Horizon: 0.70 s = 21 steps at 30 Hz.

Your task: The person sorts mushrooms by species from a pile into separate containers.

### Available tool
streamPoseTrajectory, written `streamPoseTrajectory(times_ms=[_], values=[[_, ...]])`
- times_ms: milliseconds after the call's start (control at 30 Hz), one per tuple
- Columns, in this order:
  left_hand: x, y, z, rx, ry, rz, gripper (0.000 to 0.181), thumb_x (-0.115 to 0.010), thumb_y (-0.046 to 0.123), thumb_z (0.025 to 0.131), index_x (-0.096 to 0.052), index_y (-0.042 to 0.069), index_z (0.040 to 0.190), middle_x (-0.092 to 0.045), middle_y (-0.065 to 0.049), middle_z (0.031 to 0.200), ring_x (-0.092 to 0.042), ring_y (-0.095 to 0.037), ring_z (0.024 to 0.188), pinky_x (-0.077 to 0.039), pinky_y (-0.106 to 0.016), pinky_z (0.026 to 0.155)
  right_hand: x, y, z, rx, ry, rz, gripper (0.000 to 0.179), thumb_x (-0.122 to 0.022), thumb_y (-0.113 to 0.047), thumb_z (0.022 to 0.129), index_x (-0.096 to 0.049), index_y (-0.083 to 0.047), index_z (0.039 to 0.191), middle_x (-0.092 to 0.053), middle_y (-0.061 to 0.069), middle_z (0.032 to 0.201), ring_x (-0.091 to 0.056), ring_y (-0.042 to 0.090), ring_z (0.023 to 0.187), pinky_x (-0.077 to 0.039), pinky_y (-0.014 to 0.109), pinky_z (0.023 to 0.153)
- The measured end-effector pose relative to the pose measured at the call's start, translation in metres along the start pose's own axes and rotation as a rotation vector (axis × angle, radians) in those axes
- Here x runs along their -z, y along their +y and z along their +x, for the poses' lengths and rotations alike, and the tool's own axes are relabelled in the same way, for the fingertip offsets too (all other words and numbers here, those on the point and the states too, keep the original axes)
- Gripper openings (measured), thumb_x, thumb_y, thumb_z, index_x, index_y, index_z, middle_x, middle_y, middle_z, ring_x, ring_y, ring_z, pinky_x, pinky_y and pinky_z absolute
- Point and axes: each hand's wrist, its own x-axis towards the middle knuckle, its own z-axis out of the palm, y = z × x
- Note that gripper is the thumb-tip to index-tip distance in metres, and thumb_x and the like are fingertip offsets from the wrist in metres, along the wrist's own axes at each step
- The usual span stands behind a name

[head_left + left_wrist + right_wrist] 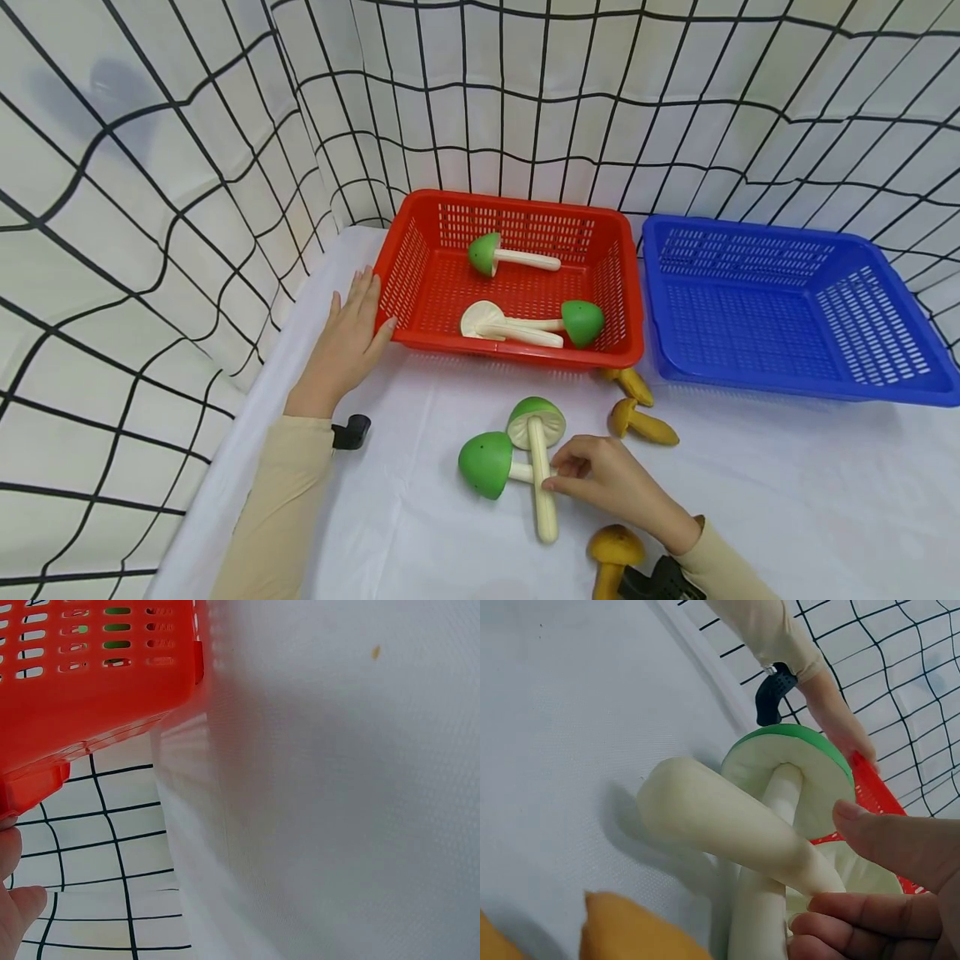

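Two toy mushrooms with green caps lie crossed on the white cloth. The upper mushroom (542, 475) has its stem laid over that of the lower mushroom (486, 464). My right hand (607, 475) is at the upper stem, its fingers bent beside it and its thumb tip near it. In the right wrist view, a gap shows between the thumb (889, 836) and that stem (720, 817). My left hand (345, 342) rests with extended fingers against the left side of the red basket (517, 354). Inside that basket lie three green-capped mushrooms.
A blue basket (802, 387) stands right of the red one. Yellow-brown mushrooms lie on the cloth: one (641, 421) below the baskets, another (633, 387) partly hidden by the red rim, and one (617, 546) by my right wrist. Black netting (465, 92) rises behind and at left.
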Motion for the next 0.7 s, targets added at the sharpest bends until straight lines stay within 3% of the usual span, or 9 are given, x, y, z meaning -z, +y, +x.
streamPoseTrajectory(times_ms=[300,500,700], values=[[0.0011,0.0009,0.0005,0.002,-0.003,0.001,0.065,-0.037,0.030,0.100,-0.013,-0.008,0.147,-0.005,-0.017,0.156,-0.004,-0.031,0.143,-0.002,-0.056,0.111,-0.0086,0.0004,0.0043,-0.025,0.069,-0.061,0.024,-0.080,-0.031,0.074,-0.069,-0.010,0.077,-0.055,-0.013,0.065,-0.048,-0.002,0.059,-0.045,0.019,0.053],[-0.0004,0.0002,0.0007,0.000,-0.002,0.002,0.065,-0.037,0.030,0.100,-0.013,-0.008,0.147,-0.005,-0.017,0.156,-0.004,-0.030,0.143,-0.002,-0.056,0.111,-0.0107,0.0006,0.0066,-0.042,0.062,-0.107,0.022,-0.082,-0.025,0.072,-0.066,-0.010,0.074,-0.053,-0.013,0.063,-0.046,-0.003,0.057,-0.043,0.018,0.052],[-0.0009,-0.0005,0.0014,0.000,0.000,0.003,0.065,-0.037,0.030,0.100,-0.013,-0.007,0.147,-0.006,-0.018,0.156,-0.004,-0.030,0.143,-0.002,-0.056,0.111,-0.0090,0.0005,0.0075,-0.083,0.050,-0.075,0.018,-0.080,-0.016,0.073,-0.063,-0.010,0.075,-0.053,-0.012,0.065,-0.047,-0.002,0.058,-0.044,0.019,0.053]])
